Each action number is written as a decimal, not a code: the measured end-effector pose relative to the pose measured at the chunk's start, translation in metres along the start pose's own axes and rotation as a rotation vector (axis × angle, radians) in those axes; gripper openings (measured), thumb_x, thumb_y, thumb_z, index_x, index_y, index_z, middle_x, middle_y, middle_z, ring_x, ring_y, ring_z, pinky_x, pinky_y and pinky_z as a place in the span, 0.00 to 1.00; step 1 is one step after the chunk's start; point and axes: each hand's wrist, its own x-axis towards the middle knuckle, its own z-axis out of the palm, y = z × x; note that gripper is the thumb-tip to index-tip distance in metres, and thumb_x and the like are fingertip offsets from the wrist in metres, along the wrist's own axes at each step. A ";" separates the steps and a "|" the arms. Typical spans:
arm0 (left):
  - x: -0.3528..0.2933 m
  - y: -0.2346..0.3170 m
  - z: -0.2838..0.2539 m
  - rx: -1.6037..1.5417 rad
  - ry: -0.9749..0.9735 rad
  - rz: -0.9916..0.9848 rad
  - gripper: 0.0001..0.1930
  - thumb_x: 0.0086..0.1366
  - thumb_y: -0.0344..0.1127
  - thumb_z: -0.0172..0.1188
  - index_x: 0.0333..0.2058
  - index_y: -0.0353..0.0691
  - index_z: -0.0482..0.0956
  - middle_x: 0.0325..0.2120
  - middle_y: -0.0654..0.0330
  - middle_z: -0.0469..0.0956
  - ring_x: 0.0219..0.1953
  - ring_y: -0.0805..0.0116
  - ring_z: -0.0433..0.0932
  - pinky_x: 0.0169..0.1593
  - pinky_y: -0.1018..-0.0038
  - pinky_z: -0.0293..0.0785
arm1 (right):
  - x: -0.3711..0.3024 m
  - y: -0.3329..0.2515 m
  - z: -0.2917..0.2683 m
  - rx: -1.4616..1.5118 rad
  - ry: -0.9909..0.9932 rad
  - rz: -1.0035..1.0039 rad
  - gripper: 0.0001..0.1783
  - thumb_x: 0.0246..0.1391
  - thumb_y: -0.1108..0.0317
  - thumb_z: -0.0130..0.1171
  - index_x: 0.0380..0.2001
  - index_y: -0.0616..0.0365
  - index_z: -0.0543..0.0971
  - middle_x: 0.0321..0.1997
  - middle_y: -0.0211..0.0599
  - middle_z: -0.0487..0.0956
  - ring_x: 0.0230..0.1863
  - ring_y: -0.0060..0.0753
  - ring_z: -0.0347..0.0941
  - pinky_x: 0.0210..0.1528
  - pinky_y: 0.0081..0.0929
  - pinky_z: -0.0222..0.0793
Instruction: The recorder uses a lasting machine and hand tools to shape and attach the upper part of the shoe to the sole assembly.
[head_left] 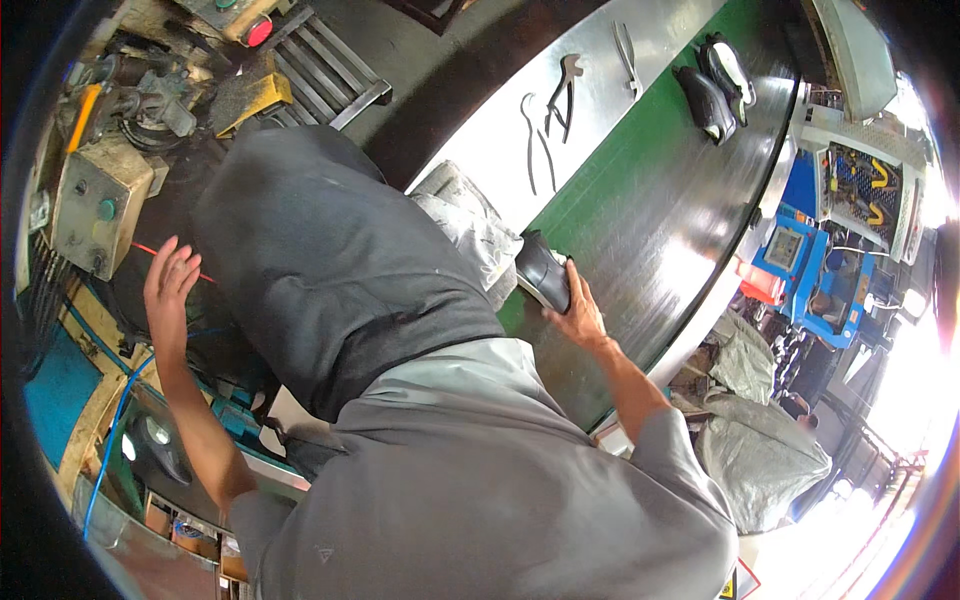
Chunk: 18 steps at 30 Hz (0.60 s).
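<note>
item: dark shoe point(543, 275), black upper with a paler edge along the sole; location, near edge of a green belt point(610, 165), just beside a crumpled grey-white cloth point(470, 228).

right hand point(580, 312): closed about one end of the dark shoe, thumb at the lower side, fingers along the other.

left hand point(172, 275): well apart from the shoe, fingers loosely curved and spread a little, grip relaxed; nearest fixture, a worn metal box point(105, 205) with a green button. a thin red line passes by the fingers; contact with it cannot be told.

hand tools, three, on the bright metal strip point(480, 140) beside the belt: one dark pincer-like tool point(565, 100) with a broad head; one slim curved tool point(535, 150), just beside it; one narrow two-handled tool point(627, 60), farther along.

further footwear: two black-and-white shoes point(708, 102), side by side at the far part of the belt.

surroundings: slatted metal rack point(325, 65), upper left; blue machine point(820, 275) with a small screen, right; red bin point(760, 283), near that machine; grey draped cover point(760, 460), lower right.
</note>
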 end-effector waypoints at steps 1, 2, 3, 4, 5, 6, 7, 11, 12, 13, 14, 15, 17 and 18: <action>0.003 0.009 0.017 0.020 -0.042 0.015 0.27 0.80 0.40 0.59 0.71 0.33 0.72 0.63 0.45 0.78 0.62 0.54 0.82 0.69 0.61 0.76 | 0.002 -0.002 0.008 0.037 0.038 0.106 0.64 0.51 0.55 0.80 0.83 0.51 0.52 0.79 0.59 0.65 0.78 0.58 0.65 0.75 0.47 0.68; 0.008 0.017 0.029 0.042 -0.079 0.035 0.27 0.80 0.41 0.59 0.71 0.32 0.72 0.62 0.45 0.78 0.62 0.54 0.81 0.69 0.61 0.76 | 0.006 -0.003 0.009 0.043 0.037 0.105 0.64 0.51 0.55 0.80 0.83 0.51 0.52 0.79 0.59 0.65 0.78 0.58 0.65 0.75 0.47 0.68; 0.013 0.018 0.041 0.063 -0.111 0.077 0.27 0.80 0.42 0.59 0.70 0.32 0.72 0.62 0.44 0.78 0.62 0.54 0.82 0.68 0.61 0.77 | 0.003 -0.003 0.011 0.193 0.074 0.121 0.63 0.53 0.56 0.79 0.84 0.51 0.51 0.79 0.58 0.66 0.76 0.55 0.67 0.75 0.45 0.67; 0.016 0.021 0.053 0.066 -0.173 0.151 0.28 0.79 0.44 0.61 0.70 0.33 0.73 0.62 0.46 0.78 0.61 0.56 0.82 0.68 0.63 0.77 | 0.000 -0.002 0.012 0.340 0.109 0.130 0.62 0.55 0.56 0.77 0.84 0.51 0.50 0.79 0.56 0.67 0.75 0.52 0.70 0.75 0.42 0.66; 0.010 0.022 0.067 0.071 -0.209 0.159 0.28 0.78 0.43 0.62 0.69 0.34 0.73 0.61 0.47 0.79 0.60 0.58 0.82 0.68 0.64 0.77 | -0.009 -0.004 0.017 0.466 0.152 0.172 0.59 0.57 0.57 0.77 0.83 0.53 0.53 0.75 0.54 0.71 0.73 0.51 0.71 0.74 0.42 0.66; 0.009 0.026 0.089 0.063 -0.245 0.183 0.28 0.77 0.42 0.63 0.69 0.34 0.74 0.61 0.49 0.80 0.59 0.60 0.83 0.67 0.64 0.77 | -0.011 -0.006 0.019 0.587 0.211 0.203 0.56 0.59 0.58 0.76 0.82 0.54 0.55 0.72 0.51 0.75 0.71 0.49 0.72 0.73 0.42 0.67; 0.003 0.034 0.117 0.064 -0.307 0.207 0.26 0.77 0.37 0.62 0.68 0.33 0.74 0.60 0.49 0.80 0.58 0.60 0.83 0.66 0.66 0.77 | -0.014 -0.010 0.016 0.790 0.208 0.281 0.57 0.58 0.56 0.77 0.82 0.55 0.55 0.72 0.50 0.74 0.71 0.49 0.72 0.73 0.44 0.68; -0.045 0.042 0.224 -0.140 -0.660 0.261 0.31 0.75 0.32 0.65 0.73 0.34 0.68 0.65 0.50 0.77 0.63 0.62 0.80 0.66 0.67 0.78 | -0.015 -0.081 -0.027 1.193 0.186 0.282 0.53 0.62 0.55 0.75 0.81 0.57 0.57 0.71 0.45 0.75 0.70 0.43 0.74 0.72 0.46 0.69; -0.057 0.042 0.247 -0.203 -0.746 0.249 0.34 0.75 0.33 0.66 0.75 0.34 0.64 0.67 0.49 0.74 0.67 0.61 0.77 0.66 0.66 0.78 | -0.007 -0.104 -0.041 1.304 0.127 0.217 0.51 0.63 0.56 0.73 0.81 0.58 0.57 0.70 0.44 0.75 0.70 0.43 0.73 0.72 0.45 0.68; -0.070 0.044 0.270 -0.222 -0.771 0.238 0.38 0.74 0.36 0.68 0.76 0.34 0.61 0.70 0.48 0.71 0.70 0.59 0.73 0.68 0.64 0.76 | 0.004 -0.118 -0.048 1.382 0.050 0.102 0.48 0.67 0.56 0.69 0.81 0.56 0.56 0.70 0.41 0.74 0.71 0.40 0.70 0.73 0.42 0.66; -0.079 0.042 0.291 -0.242 -0.786 0.229 0.42 0.73 0.38 0.70 0.77 0.34 0.59 0.72 0.46 0.68 0.73 0.57 0.69 0.69 0.63 0.74 | 0.011 -0.158 -0.062 1.415 0.033 0.035 0.48 0.70 0.54 0.67 0.82 0.61 0.55 0.72 0.42 0.72 0.73 0.39 0.67 0.74 0.39 0.63; -0.077 0.034 0.313 -0.230 -0.795 0.302 0.44 0.72 0.41 0.72 0.77 0.32 0.57 0.73 0.45 0.66 0.74 0.56 0.67 0.71 0.62 0.72 | 0.029 -0.174 -0.061 1.442 0.001 -0.009 0.46 0.71 0.55 0.65 0.81 0.64 0.56 0.72 0.43 0.72 0.72 0.39 0.67 0.74 0.38 0.64; -0.076 0.039 0.332 -0.278 -0.651 0.411 0.48 0.70 0.46 0.74 0.77 0.29 0.57 0.73 0.43 0.66 0.74 0.56 0.67 0.72 0.62 0.68 | 0.062 -0.221 -0.059 1.387 -0.054 -0.121 0.43 0.74 0.54 0.61 0.78 0.70 0.58 0.73 0.46 0.72 0.72 0.39 0.68 0.73 0.37 0.64; -0.081 0.052 0.326 -0.330 -0.487 0.465 0.48 0.70 0.47 0.74 0.77 0.28 0.57 0.72 0.43 0.67 0.73 0.57 0.68 0.73 0.63 0.67 | 0.070 -0.256 -0.063 1.310 -0.080 -0.213 0.41 0.75 0.54 0.59 0.77 0.74 0.59 0.72 0.48 0.72 0.72 0.39 0.69 0.73 0.36 0.65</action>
